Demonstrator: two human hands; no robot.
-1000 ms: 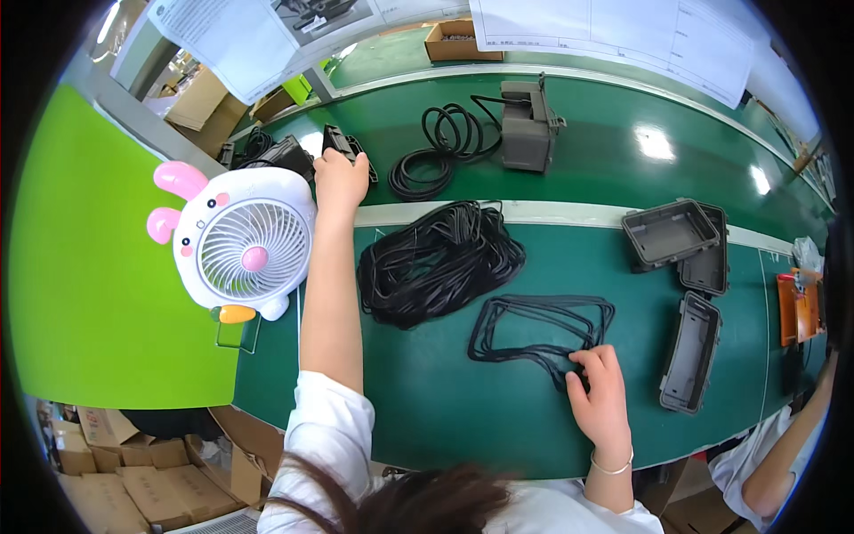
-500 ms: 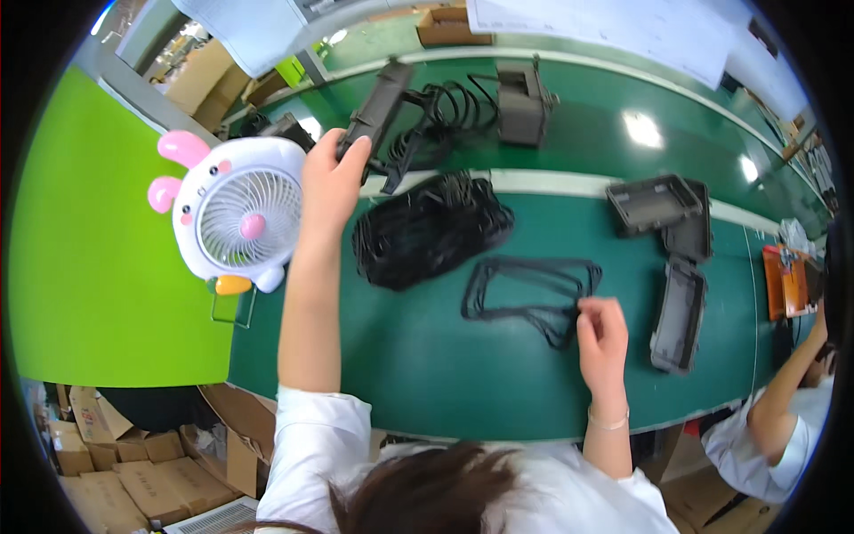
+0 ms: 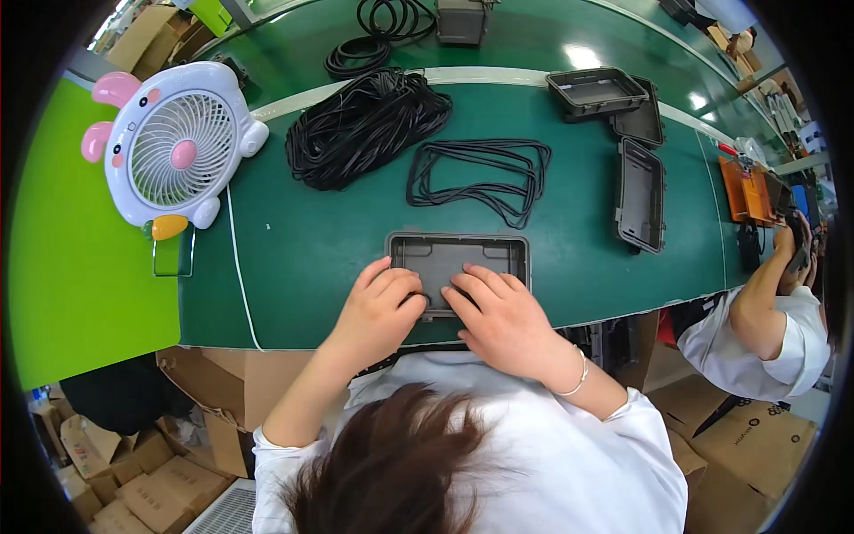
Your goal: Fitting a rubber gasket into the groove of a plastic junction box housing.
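A shallow grey plastic case half (image 3: pixel 463 252) lies open side up near the table's front edge, before me. My left hand (image 3: pixel 378 307) is bent over its near left part, thumb and forefinger closed together. A small dark piece shows at those fingertips, too hidden to name. My right hand (image 3: pixel 507 325) grips the near rim, fingers bent inside and thumb lower, outside it. The case's near side is mostly covered by both hands. Beyond it lie several thin black rubber loops (image 3: pixel 430 169), laid out in a rough rectangle. A big bundle of similar black loops (image 3: pixel 356 125) lies to their left.
Three grey case parts (image 3: pixel 642 196) lie at the right. A white rabbit-shaped fan (image 3: pixel 184 155) stands at the left, with a white cable (image 3: pixel 236 267) nearby. Black coiled cable (image 3: pixel 358 57) and a grey box (image 3: pixel 462 22) sit at the back. Another person (image 3: pixel 752 329) works at far right.
My left hand has let go of the dark grey case piece held at the back left. Both hands have come together at the case half in front. The right hand has left the thin loops.
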